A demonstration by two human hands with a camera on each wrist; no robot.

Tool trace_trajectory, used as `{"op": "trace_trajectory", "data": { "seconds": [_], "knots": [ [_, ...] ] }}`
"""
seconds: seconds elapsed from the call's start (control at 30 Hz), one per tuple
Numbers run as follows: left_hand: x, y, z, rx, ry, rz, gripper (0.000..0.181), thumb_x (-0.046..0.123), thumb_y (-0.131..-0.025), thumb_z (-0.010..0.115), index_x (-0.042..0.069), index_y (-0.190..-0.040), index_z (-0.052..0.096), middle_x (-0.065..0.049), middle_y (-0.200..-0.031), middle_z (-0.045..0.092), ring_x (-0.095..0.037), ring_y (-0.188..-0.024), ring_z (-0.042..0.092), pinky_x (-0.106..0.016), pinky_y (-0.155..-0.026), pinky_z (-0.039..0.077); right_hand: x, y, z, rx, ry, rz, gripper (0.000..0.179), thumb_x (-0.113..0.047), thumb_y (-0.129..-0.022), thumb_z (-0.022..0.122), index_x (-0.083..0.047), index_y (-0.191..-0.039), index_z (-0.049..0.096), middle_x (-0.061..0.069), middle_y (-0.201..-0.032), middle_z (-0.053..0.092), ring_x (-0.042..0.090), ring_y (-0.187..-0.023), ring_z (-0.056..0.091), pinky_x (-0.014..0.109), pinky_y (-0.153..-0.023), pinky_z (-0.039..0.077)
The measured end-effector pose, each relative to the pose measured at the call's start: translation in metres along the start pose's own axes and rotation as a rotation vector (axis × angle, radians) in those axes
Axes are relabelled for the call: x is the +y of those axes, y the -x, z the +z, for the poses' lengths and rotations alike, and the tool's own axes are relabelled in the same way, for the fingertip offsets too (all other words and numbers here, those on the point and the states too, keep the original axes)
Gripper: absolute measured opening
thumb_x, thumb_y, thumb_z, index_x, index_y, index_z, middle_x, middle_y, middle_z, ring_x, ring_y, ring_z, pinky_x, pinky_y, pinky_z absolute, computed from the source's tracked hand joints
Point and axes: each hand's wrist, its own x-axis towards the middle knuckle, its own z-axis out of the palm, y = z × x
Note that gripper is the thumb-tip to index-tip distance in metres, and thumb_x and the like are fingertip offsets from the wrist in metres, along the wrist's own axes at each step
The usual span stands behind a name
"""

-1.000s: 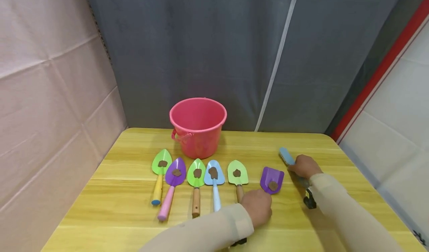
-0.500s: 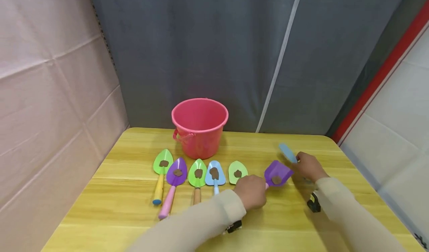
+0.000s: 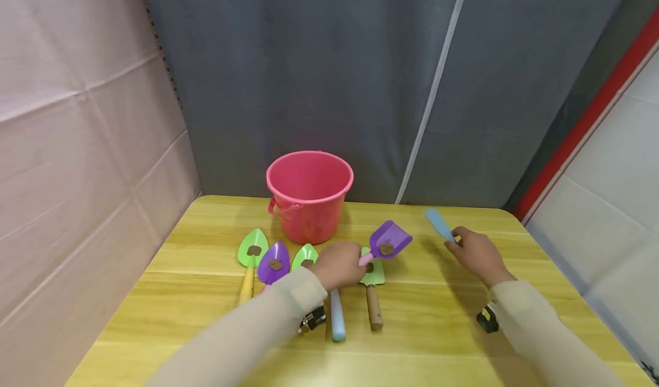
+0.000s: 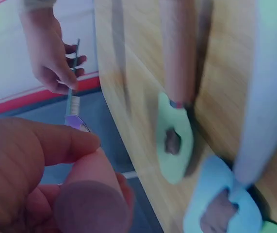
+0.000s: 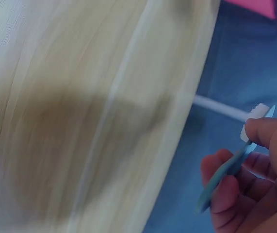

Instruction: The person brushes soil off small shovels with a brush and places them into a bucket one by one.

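Nearest, two pale sleeves, cut off at the bottom, with a black thing by the left wrist. On the wood table, a light blue handle, the rest of that trowel lost behind the left hand from the head camera. Just right of it, a pale green trowel with a wood handle, blade partly covered. Left hand curled round the pink handle of a purple scoop, up in the air, with a brown patch on it; just a bit of purple past the fingers in the left wrist view. Well apart, to the right, the right hand, pinching a thin blue brush above the table, white bristles plain only from the wrist cameras. To the left, a yellow-handled trowel, a purple trowel and a bright green trowel, handles partly or fully hidden by the left arm. Farther, a pink bucket, bottom inside out of sight. Farthest, a grey curtain, cut off at the top.
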Motion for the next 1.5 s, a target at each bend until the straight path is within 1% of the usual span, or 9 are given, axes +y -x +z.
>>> {"op": "trace_trajectory", "data": {
  "seconds": [0.1,0.27,0.6,0.7,0.87,1.0,1.13,1.33,1.5],
  "knots": [
    [-0.009,0.0,-0.002,-0.018,0.041,-0.022,0.017,0.018,-0.086,0.066,0.014,-0.074,0.055,0.001,-0.064,0.049,-0.016,-0.057,0.047,-0.03,-0.052,0.041,-0.014,0.002,0.0,0.024,-0.026,-0.035,0.035,-0.021,-0.099,0.059,0.008,-0.121,0.057,0.003,-0.07,0.063,0.016,-0.052,0.046,0.033,-0.05,0.038],
    [-0.017,0.0,-0.004,-0.027,0.059,-0.05,0.012,0.014,-0.083,0.066,0.012,-0.076,0.058,-0.001,-0.066,0.051,-0.016,-0.057,0.049,-0.029,-0.05,0.043,-0.042,0.002,0.004,0.028,-0.051,-0.1,0.032,-0.021,-0.099,0.061,0.003,-0.12,0.059,0.001,-0.073,0.063,0.014,-0.053,0.044,0.031,-0.049,0.036],
    [-0.017,0.002,-0.007,-0.007,0.006,-0.029,0.016,0.014,-0.084,0.069,0.011,-0.073,0.056,-0.001,-0.064,0.048,-0.016,-0.057,0.047,-0.029,-0.052,0.043,-0.1,0.015,0.016,-0.009,-0.071,-0.25,0.015,-0.019,-0.094,0.069,-0.006,-0.102,0.065,-0.008,-0.061,0.05,0.006,-0.049,0.034,0.024,-0.046,0.03],
    [-0.016,0.002,-0.007,0.005,0.0,-0.025,0.022,0.019,-0.089,0.067,0.011,-0.072,0.056,-0.002,-0.063,0.047,-0.017,-0.057,0.046,-0.029,-0.053,0.043,-0.11,0.017,0.022,-0.02,-0.079,-0.284,0.013,-0.018,-0.092,0.072,-0.008,-0.097,0.065,-0.008,-0.061,0.05,0.005,-0.05,0.036,0.023,-0.046,0.032],
    [-0.017,0.004,-0.007,0.006,0.041,-0.038,0.032,0.029,-0.099,0.06,0.011,-0.072,0.055,-0.004,-0.064,0.049,-0.019,-0.058,0.049,-0.031,-0.055,0.044,-0.117,0.019,0.032,-0.022,-0.085,-0.3,0.013,-0.016,-0.089,0.075,-0.01,-0.092,0.063,-0.007,-0.06,0.047,0.003,-0.05,0.037,0.022,-0.046,0.032],
    [-0.019,0.005,-0.006,0.03,0.038,-0.031,0.032,0.028,-0.098,0.061,0.012,-0.071,0.055,-0.004,-0.063,0.049,-0.021,-0.058,0.049,-0.032,-0.055,0.044,-0.118,0.019,0.038,-0.018,-0.088,-0.285,0.013,-0.016,-0.089,0.075,-0.011,-0.09,0.063,-0.008,-0.059,0.045,0.003,-0.049,0.036,0.022,-0.045,0.031],
    [-0.021,0.004,-0.006,0.064,0.024,0.01,0.031,0.023,-0.095,0.063,0.013,-0.068,0.054,-0.003,-0.061,0.049,-0.02,-0.056,0.049,-0.032,-0.054,0.044,-0.12,0.017,0.042,-0.015,-0.113,-0.27,0.01,-0.015,-0.089,0.073,-0.011,-0.09,0.064,-0.009,-0.059,0.046,0.002,-0.048,0.037,0.021,-0.045,0.033],
    [-0.023,0.002,-0.008,0.117,0.039,0.073,0.03,0.015,-0.092,0.064,0.014,-0.064,0.053,0.0,-0.058,0.046,-0.016,-0.056,0.048,-0.031,-0.055,0.044,-0.123,0.011,0.047,-0.008,-0.129,-0.299,0.008,-0.013,-0.088,0.073,-0.011,-0.091,0.065,-0.01,-0.064,0.053,0.003,-0.05,0.041,0.023,-0.046,0.037],
    [-0.024,0.002,-0.01,0.123,0.06,0.064,0.031,0.016,-0.092,0.064,0.014,-0.063,0.052,0.0,-0.056,0.044,-0.016,-0.054,0.047,-0.031,-0.054,0.044,-0.124,0.007,0.049,0.005,-0.115,-0.306,0.009,-0.013,-0.088,0.074,-0.011,-0.091,0.066,-0.01,-0.065,0.054,0.003,-0.053,0.043,0.023,-0.049,0.039]
  ]
}}
